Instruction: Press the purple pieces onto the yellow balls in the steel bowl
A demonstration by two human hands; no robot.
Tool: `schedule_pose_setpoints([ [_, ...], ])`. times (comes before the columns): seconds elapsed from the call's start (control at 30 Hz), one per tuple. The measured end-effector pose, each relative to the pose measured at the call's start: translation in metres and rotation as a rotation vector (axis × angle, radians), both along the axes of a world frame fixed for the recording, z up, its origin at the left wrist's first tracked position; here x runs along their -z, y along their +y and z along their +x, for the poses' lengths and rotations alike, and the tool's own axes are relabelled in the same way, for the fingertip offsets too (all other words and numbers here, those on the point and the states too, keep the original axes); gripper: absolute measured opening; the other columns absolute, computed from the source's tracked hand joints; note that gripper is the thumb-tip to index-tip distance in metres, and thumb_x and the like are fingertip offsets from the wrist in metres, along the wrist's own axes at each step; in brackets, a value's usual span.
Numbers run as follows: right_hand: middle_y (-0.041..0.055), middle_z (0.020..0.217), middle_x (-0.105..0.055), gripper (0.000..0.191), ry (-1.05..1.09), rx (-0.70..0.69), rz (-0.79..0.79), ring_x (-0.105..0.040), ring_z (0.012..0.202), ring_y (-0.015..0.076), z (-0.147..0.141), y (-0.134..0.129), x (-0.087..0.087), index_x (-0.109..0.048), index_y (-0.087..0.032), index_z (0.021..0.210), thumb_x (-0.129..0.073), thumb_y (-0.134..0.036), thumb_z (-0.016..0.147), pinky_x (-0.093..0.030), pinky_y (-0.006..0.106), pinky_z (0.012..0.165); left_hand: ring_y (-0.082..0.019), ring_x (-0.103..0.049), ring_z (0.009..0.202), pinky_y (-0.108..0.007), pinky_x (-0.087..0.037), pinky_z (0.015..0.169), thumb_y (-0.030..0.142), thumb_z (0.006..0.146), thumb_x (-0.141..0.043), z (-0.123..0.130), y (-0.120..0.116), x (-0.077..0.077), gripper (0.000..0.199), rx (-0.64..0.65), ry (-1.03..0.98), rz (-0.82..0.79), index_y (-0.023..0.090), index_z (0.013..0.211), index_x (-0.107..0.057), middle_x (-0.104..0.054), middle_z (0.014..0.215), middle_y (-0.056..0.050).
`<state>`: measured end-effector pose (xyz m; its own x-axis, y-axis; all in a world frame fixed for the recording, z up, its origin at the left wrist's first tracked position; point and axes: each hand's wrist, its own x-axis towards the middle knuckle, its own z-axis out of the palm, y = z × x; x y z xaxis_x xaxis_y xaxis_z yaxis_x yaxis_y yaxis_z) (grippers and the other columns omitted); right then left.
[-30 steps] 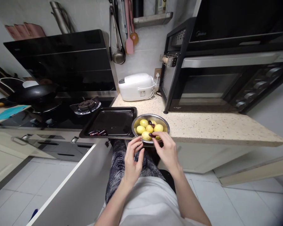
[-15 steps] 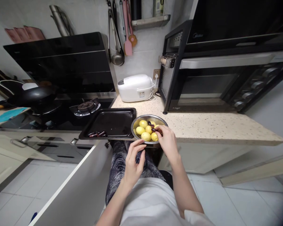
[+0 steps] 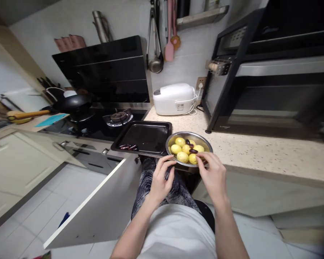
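A steel bowl (image 3: 210,145) at the counter's front edge holds several yellow round fruits (image 3: 182,157). Dark purple oblong pieces (image 3: 193,151) rest on top of them. My right hand (image 3: 212,172) is at the bowl's front right rim, its fingers apart beside the nearest fruit, and nothing shows between them. Near the front left rim is my left hand (image 3: 162,178), fingers spread and holding nothing. Left of the bowl lies a black baking tray (image 3: 148,135), with several dark purple pieces (image 3: 128,147) in its front left corner.
A white appliance (image 3: 175,100) stands behind the bowl. The stove burner (image 3: 118,117) and a black wok (image 3: 72,103) are to the left. An oven (image 3: 270,104) sits at the right. Below the tray, a cabinet door (image 3: 97,205) stands open.
The view has turned left, so the scene sits further right. My right hand has drawn back from the purple pieces to the bowl's rim, and its fingers have opened.
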<state>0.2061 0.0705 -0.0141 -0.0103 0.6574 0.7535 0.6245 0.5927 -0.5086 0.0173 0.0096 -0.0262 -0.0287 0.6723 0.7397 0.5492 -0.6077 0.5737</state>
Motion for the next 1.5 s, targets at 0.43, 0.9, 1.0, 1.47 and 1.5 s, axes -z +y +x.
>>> schedule_pose_setpoints([
  [0.43, 0.0061, 0.096, -0.076, 0.009, 0.01, -0.043, 0.121, -0.071, 0.091, 0.0228, -0.005, -0.013, -0.01, -0.07, -0.021, 0.099, -0.061, -0.019, 0.1, -0.056, 0.038, 0.086, -0.033, -0.062, 0.121, -0.045, -0.049, 0.107, 0.032, 0.093, -0.069, -0.18, 0.062, -0.038, 0.031, -0.459, 0.568, -0.464, 0.022, 0.123, -0.069, -0.066, 0.125, -0.012],
  [0.9, 0.0054, 0.095, -0.076, 0.008, 0.011, -0.066, 0.123, -0.071, 0.09, 0.0222, -0.007, -0.012, -0.011, -0.069, -0.021, 0.098, -0.062, -0.02, 0.1, -0.056, 0.037, 0.086, -0.022, -0.06, 0.085, -0.03, -0.047, 0.076, 0.071, 0.064, -0.077, -0.234, 0.116, -0.054, 0.054, -0.102, 0.667, -0.829, 0.021, 0.08, -0.065, -0.061, 0.089, -0.004],
  [1.0, 0.005, 0.095, -0.076, 0.007, 0.02, -0.078, 0.124, -0.072, 0.09, 0.0221, -0.009, -0.013, -0.011, -0.069, -0.022, 0.098, -0.062, -0.02, 0.099, -0.056, 0.037, 0.087, -0.018, -0.055, 0.079, -0.029, -0.045, 0.074, 0.067, 0.067, -0.076, -0.233, 0.119, -0.053, 0.049, 0.026, 0.588, -0.813, 0.021, 0.075, -0.063, -0.057, 0.084, -0.001],
  [1.47, 0.0057, 0.096, -0.076, 0.011, 0.056, -0.073, 0.072, -0.071, 0.091, 0.0232, -0.008, -0.012, -0.01, -0.069, -0.023, 0.097, -0.059, -0.022, 0.1, -0.056, 0.038, 0.086, -0.014, -0.052, 0.07, -0.024, -0.041, 0.068, 0.047, 0.082, -0.068, -0.224, 0.104, -0.045, 0.032, 0.164, 0.443, -0.763, 0.016, 0.077, -0.064, -0.062, 0.074, 0.0],
  [1.5, 0.0057, 0.096, -0.076, 0.011, 0.057, -0.074, 0.069, -0.071, 0.091, 0.0232, -0.008, -0.012, -0.01, -0.07, -0.023, 0.097, -0.059, -0.022, 0.1, -0.056, 0.038, 0.086, -0.013, -0.051, 0.069, -0.024, -0.04, 0.066, 0.047, 0.083, -0.067, -0.224, 0.104, -0.044, 0.032, 0.169, 0.436, -0.766, 0.016, 0.076, -0.064, -0.061, 0.072, 0.0],
])
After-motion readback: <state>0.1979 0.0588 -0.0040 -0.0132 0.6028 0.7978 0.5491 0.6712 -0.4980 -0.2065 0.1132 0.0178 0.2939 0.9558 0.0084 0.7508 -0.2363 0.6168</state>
